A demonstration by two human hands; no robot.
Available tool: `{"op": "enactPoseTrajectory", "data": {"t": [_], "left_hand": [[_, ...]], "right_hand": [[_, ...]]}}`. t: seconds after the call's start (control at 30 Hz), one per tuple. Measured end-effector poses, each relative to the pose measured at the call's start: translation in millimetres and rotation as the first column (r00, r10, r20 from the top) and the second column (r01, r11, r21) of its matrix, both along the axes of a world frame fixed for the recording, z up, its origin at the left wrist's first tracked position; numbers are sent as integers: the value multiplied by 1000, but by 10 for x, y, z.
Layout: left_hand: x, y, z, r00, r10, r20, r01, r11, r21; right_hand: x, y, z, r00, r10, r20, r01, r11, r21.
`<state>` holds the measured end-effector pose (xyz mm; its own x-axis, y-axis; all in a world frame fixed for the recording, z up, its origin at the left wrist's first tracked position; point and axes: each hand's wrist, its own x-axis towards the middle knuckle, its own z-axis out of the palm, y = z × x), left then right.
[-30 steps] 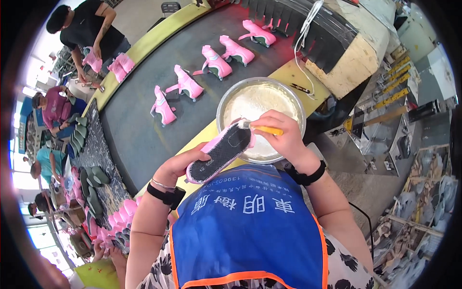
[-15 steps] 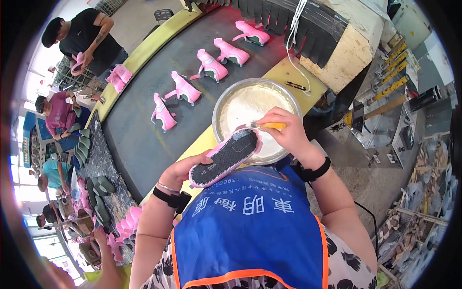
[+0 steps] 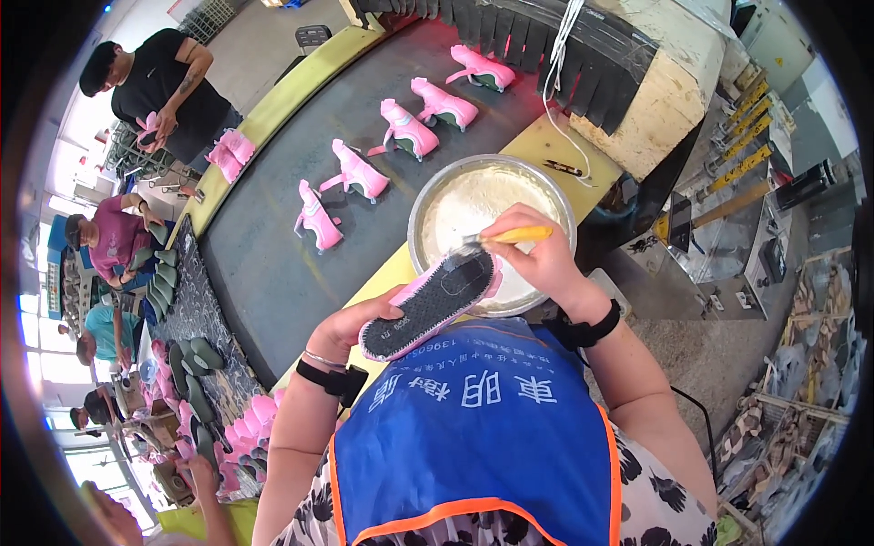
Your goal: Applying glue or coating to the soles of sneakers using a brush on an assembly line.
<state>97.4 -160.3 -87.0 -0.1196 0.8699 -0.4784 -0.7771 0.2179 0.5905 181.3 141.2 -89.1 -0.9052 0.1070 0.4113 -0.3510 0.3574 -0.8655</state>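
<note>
My left hand (image 3: 350, 329) grips a pink shoe (image 3: 428, 305) turned sole-up, its dark grey sole facing me. My right hand (image 3: 542, 259) holds a yellow-handled brush (image 3: 505, 237) whose bristles rest on the toe end of the sole. Both hands hover over the near rim of a round metal bowl (image 3: 428, 196) holding whitish glue. The bowl sits on a yellow bench edge beside a dark conveyor belt (image 3: 264, 264). A blue apron with an orange hem covers my chest.
Several pink shoes (image 3: 355, 171) stand in a row along the belt. A grey machine hood with a black fringe (image 3: 564, 41) spans the belt's far end. Other people (image 3: 155, 86) work across the belt at left, beside racks of dark soles (image 3: 187, 364). Metal machinery stands at right.
The brush has slid from the shoe's edge onto the toe part of the sole. The shoe sits a little lower and nearer to my chest. The view has tilted slightly.
</note>
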Motion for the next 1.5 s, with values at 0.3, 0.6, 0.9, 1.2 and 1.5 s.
{"op": "enactPoseTrajectory", "data": {"t": [0.3, 0.6, 0.9, 1.2, 1.5], "left_hand": [[-1, -73, -62, 990, 5, -143, -4, 1000, 5], [81, -130, -22, 937, 69, -342, -83, 996, -26], [138, -118, 18, 869, 190, -458, -207, 978, 14], [148, -79, -131, 822, 235, -518, -266, 964, 15], [220, 3, -371, 831, 413, -374, -424, 904, 55]], "right_hand": [[38, 1, -75, 915, -295, 277, 285, 955, 75], [38, -208, -50, 830, -477, 291, 412, 874, 258], [-28, -296, -80, 853, -468, 231, 432, 881, 190], [-192, -258, -29, 901, -415, 129, 411, 910, 57], [11, -464, 8, 918, -359, 170, 355, 933, 54]]}}
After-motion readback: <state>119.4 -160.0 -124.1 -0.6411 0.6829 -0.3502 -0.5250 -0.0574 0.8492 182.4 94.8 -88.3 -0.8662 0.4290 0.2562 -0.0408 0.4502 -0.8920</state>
